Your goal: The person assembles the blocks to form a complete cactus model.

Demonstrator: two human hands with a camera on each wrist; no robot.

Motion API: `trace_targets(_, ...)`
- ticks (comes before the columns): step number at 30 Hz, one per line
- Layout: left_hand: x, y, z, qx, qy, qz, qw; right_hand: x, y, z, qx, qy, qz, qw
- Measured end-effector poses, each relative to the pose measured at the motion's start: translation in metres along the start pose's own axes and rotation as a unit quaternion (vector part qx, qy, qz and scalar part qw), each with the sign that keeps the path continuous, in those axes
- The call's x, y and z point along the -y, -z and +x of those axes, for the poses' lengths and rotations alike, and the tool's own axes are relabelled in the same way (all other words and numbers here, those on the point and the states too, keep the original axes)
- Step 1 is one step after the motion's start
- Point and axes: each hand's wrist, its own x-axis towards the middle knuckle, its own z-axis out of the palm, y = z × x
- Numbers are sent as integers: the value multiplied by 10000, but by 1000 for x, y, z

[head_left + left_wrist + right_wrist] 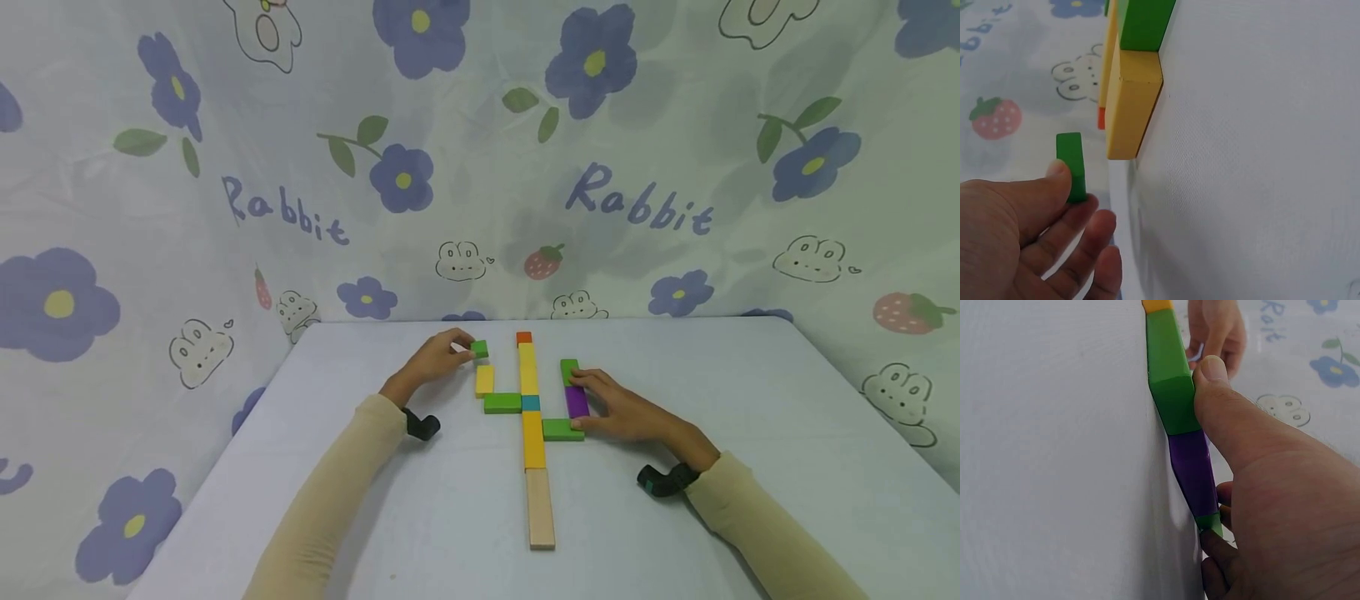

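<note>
My left hand [437, 357] pinches a small green block [479, 349] between thumb and fingers, just beyond a yellow block [485, 381]. In the left wrist view that green block [1070, 159] stands apart from the others. My right hand [626, 410] spans a short row at the right: its thumb touches the lower green block [557, 430], and its fingers bend around the far green block [569, 367]. Between these lies a purple block [576, 402], also seen in the right wrist view [1194, 472].
A central line of blocks runs away from me: natural wood [540, 508], orange-yellow [533, 442], blue [531, 403], pale yellow [528, 368] and red-orange [524, 337]. Another green block [502, 403] joins it from the left. A printed curtain [480, 192] hangs behind the white table [750, 400].
</note>
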Motion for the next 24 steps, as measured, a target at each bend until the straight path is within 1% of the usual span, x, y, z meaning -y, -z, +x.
trace_targets(6, -3, -4, 0, 46, -117, -14, 9999, 1, 1, -1, -15, 59, -30, 10000)
trace_targets(13, -5, -11, 0, 130, 16, 21, 9999, 2, 1, -1, -24, 3, -63, 10000)
trace_targets(17, -5, -13, -1, 155, -15, 20, 9999, 2, 1, -1, -18, -40, -27, 10000)
trace_targets(24, -4, -15, -1, 93, -3, 40, 9999, 4, 1, -2, -11, -59, 22, 10000)
